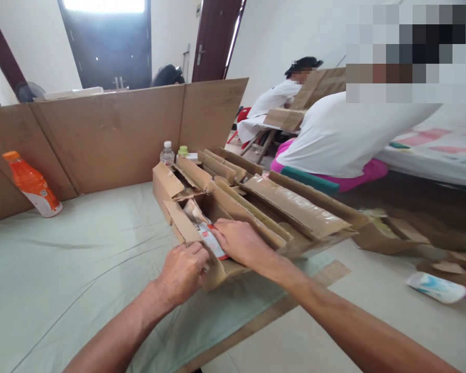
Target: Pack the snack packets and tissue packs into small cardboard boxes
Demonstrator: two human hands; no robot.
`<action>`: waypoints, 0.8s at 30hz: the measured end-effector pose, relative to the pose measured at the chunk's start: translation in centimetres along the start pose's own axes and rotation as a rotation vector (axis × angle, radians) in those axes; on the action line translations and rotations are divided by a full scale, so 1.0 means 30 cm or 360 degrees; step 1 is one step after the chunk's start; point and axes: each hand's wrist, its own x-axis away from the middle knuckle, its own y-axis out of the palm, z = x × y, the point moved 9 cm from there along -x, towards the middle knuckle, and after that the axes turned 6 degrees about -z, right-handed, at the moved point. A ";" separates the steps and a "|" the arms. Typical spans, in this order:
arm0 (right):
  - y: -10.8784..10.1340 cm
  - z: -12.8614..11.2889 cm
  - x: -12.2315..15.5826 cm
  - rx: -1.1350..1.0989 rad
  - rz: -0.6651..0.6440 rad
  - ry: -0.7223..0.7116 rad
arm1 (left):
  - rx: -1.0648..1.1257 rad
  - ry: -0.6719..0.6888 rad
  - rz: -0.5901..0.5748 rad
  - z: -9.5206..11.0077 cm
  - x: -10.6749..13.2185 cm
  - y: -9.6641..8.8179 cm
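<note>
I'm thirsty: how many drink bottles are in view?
2: an orange bottle leaning on the cardboard wall at left, and a clear bottle behind the boxes. A green cap beside it may top a third, mostly hidden.

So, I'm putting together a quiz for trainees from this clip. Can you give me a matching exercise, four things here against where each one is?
Things:
1 orange bottle
2 clear bottle
3 red-and-white packet
4 white-and-blue packet

Places:
A in the open cardboard box, under the right hand
B on the floor, far right
C leaning on the cardboard wall, left
D behind the cardboard boxes

Pairs: 1-C, 2-D, 3-A, 4-B
</note>
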 end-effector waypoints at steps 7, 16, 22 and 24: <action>-0.083 0.039 0.080 0.0062 0.0361 -0.0041 | -0.0035 0.0007 -0.0118 0.025 -0.002 0.016; -0.165 0.041 0.078 0.0028 0.0515 -0.0066 | -0.0057 0.0002 -0.0167 0.035 -0.003 -0.003; -0.379 0.072 0.202 -0.0187 0.1087 -0.0291 | 0.0008 0.0050 -0.0162 0.059 0.021 -0.039; -0.413 0.114 0.226 -0.0331 0.1141 -0.0298 | 0.0070 0.0072 -0.0078 0.064 0.067 -0.072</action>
